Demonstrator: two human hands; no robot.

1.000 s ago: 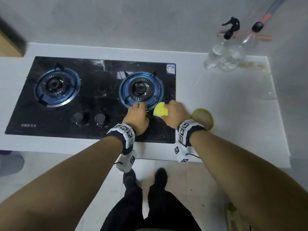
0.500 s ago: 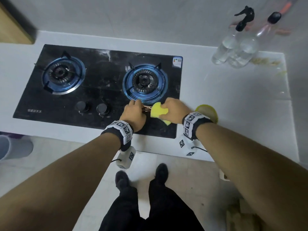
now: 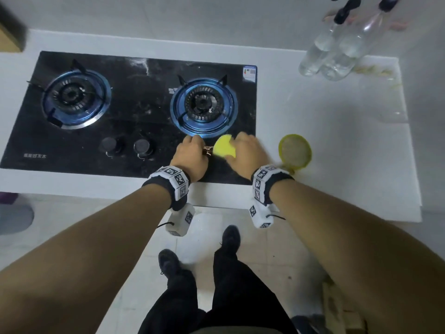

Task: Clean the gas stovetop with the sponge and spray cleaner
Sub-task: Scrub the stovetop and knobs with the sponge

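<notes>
The black glass gas stovetop (image 3: 134, 121) has two blue-ringed burners and two knobs (image 3: 126, 147), with pale smears on the glass. My right hand (image 3: 244, 153) grips a yellow sponge (image 3: 224, 148) on the glass just in front of the right burner (image 3: 204, 106). My left hand (image 3: 190, 156) rests knuckles up beside it, fingers curled. A small coppery object (image 3: 207, 150) shows at its thumb; I cannot tell whether it is held. Two clear spray bottles (image 3: 337, 47) with black triggers stand at the back right of the counter.
A round yellow-rimmed pad (image 3: 295, 151) lies on the white counter (image 3: 325, 112) just right of my right hand. Yellowish crumbs (image 3: 375, 69) are scattered near the bottles. A grey wall runs behind the counter. My legs and shoes are on the tiled floor below.
Both hands have stayed in front of the right burner, with the sponge shifting only slightly between them. My view has moved, so the stove sits lower and to the right in frame.
</notes>
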